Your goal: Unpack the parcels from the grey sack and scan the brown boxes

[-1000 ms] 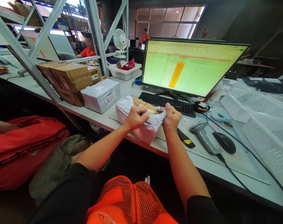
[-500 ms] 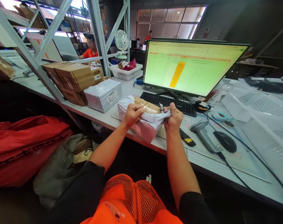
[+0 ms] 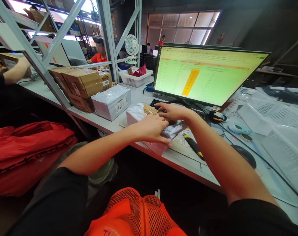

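In front of me on the desk lies a parcel in a white plastic mailing bag point(image 3: 135, 114), torn open along the top. Brown cardboard point(image 3: 150, 109) shows through the opening. My left hand point(image 3: 152, 127) rests across the near side of the parcel, fingers stretched out and thumb apart. Over its far right part reaches my right hand point(image 3: 175, 112), fingers spread and bent downward; its fingertips are partly hidden behind the left hand. Loose crumpled plastic point(image 3: 173, 129) hangs at the parcel's right end. A black and yellow utility knife point(image 3: 193, 146) lies just to the right.
A wrapped white box point(image 3: 112, 104) and stacked cardboard boxes point(image 3: 81, 83) stand left. Behind are a monitor point(image 3: 208, 77) and a white basket point(image 3: 136, 78). A mouse point(image 3: 244, 155), cable and clear plastic crates point(image 3: 286, 137) lie right. Another person's arm point(image 3: 17, 70) reaches in at far left.
Both hands have let go of the torn bag edges and come together over the parcel, the left moving right. My right forearm now covers the scanner. Another person's arm has appeared at far left.
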Available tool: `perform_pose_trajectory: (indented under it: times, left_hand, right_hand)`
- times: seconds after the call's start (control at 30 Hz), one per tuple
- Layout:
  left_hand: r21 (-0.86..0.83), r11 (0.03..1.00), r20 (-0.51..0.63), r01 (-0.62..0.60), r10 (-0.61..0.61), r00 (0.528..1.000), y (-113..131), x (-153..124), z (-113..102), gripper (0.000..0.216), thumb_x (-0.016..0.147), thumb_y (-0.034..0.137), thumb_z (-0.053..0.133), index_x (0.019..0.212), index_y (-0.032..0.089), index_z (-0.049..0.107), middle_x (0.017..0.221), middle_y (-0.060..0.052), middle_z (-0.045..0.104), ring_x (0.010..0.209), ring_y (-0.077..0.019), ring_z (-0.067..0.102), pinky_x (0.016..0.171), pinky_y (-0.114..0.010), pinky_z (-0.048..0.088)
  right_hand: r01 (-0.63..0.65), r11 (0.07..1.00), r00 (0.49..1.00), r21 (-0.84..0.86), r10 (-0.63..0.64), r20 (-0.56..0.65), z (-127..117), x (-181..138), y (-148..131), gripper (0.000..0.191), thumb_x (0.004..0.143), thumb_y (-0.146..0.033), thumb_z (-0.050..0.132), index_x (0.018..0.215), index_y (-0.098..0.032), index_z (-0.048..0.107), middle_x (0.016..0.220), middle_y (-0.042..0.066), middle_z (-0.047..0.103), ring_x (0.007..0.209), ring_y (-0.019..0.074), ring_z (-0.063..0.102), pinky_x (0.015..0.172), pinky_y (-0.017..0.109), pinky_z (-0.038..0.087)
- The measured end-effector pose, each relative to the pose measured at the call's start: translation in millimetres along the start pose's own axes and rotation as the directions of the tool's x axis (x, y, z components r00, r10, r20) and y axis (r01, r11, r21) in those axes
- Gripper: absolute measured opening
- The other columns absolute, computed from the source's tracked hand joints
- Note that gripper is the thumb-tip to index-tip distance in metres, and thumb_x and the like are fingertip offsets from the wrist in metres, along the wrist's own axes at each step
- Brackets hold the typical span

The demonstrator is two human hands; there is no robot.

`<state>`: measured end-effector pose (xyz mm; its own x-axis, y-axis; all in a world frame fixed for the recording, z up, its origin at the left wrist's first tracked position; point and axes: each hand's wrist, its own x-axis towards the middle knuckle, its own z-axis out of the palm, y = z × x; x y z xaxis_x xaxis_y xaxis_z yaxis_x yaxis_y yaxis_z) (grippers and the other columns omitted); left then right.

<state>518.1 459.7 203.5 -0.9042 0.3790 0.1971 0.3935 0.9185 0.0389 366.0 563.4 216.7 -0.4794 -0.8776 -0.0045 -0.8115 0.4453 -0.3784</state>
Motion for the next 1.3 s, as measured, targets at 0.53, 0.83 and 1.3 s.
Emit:
perform_pose_trajectory:
  times: [0.53, 0.83, 1.3]
  left_hand:
    - [0.304, 0.949, -0.223, 0.084, -0.015, 0.975, 72, -45, 50, 0.017, 0.098, 0.011, 0.047, 0.104, 0.015, 0.062, 0.093, -0.007, 0.067, 0.092, -0.0269, 0.062, 0.084, -0.043, 0.045]
    - [0.236, 0.951, -0.337, 0.2, -0.113, 0.935, 63, -87, 123, 0.015, 0.092, 0.01, 0.053, 0.097, 0.019, 0.063, 0.088, -0.005, 0.06, 0.088, -0.0247, 0.056, 0.088, -0.042, 0.049]
    - [-0.414, 0.909, -0.583, 0.047, -0.304, 0.754, -43, -103, 93, 0.012, 0.098, 0.03, 0.05, 0.102, 0.021, 0.058, 0.104, -0.008, 0.07, 0.101, -0.0198, 0.067, 0.092, -0.033, 0.054]
  right_hand:
    - [-0.024, 0.979, 1.0, -0.205, 0.022, -0.016, 34, 5, 0, 0.082, 0.096, -0.08, 0.032, 0.165, -0.038, 0.025, 0.15, 0.014, 0.057, 0.132, 0.0376, 0.059, 0.107, 0.049, 0.045]
    - [-0.069, 0.972, 0.997, -0.226, 0.061, -0.04, 35, 2, -7, 0.083, 0.094, -0.082, 0.032, 0.165, -0.04, 0.026, 0.151, 0.012, 0.056, 0.132, 0.0386, 0.058, 0.108, 0.051, 0.047]
    - [-0.015, 0.988, 0.997, -0.153, 0.004, -0.071, 37, 4, 3, 0.076, 0.099, -0.072, 0.038, 0.164, -0.031, 0.033, 0.152, 0.013, 0.053, 0.135, 0.0345, 0.056, 0.115, 0.048, 0.042]
